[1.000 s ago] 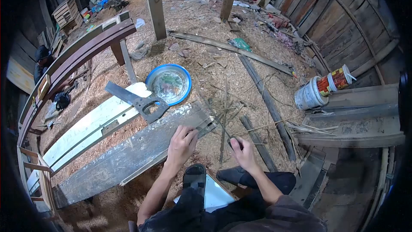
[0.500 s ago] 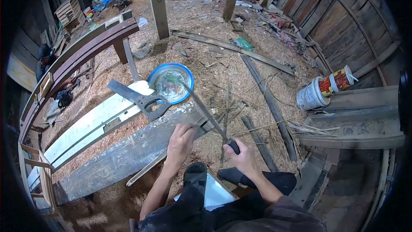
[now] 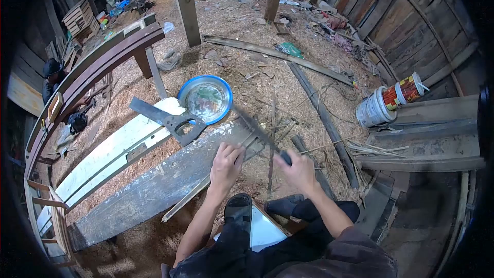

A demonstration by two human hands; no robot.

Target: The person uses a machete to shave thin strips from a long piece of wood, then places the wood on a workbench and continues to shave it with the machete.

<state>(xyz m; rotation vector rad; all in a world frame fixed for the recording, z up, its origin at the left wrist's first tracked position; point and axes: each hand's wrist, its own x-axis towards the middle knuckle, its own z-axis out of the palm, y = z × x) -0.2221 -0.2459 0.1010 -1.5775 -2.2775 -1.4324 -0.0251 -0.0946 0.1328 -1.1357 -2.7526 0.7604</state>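
Note:
My right hand (image 3: 298,171) is closed round the black handle of a long dark-bladed knife (image 3: 257,129). Its blade, blurred by motion, points up and left, just above the far end of a weathered grey board (image 3: 141,188). Over that board's end, my left hand (image 3: 226,167) is closed on a thin wooden strip (image 3: 185,201), which sticks out below the hand toward the lower left. Whether the blade touches the strip cannot be made out. A handsaw (image 3: 172,121) lies beyond the left hand, across a white-painted board (image 3: 113,146) and the grey board.
A blue-rimmed basin (image 3: 206,77) sits just past the saw. Buckets (image 3: 378,107) lie tipped at right. Wooden posts (image 3: 186,7), loose planks (image 3: 321,113) and wood shavings cover the floor. Another person (image 3: 53,74) crouches at far left behind a curved wooden frame (image 3: 98,64).
The knife and my right hand have shifted right and slightly up, and the blade tilts flatter. My left hand has moved a little right with the strip.

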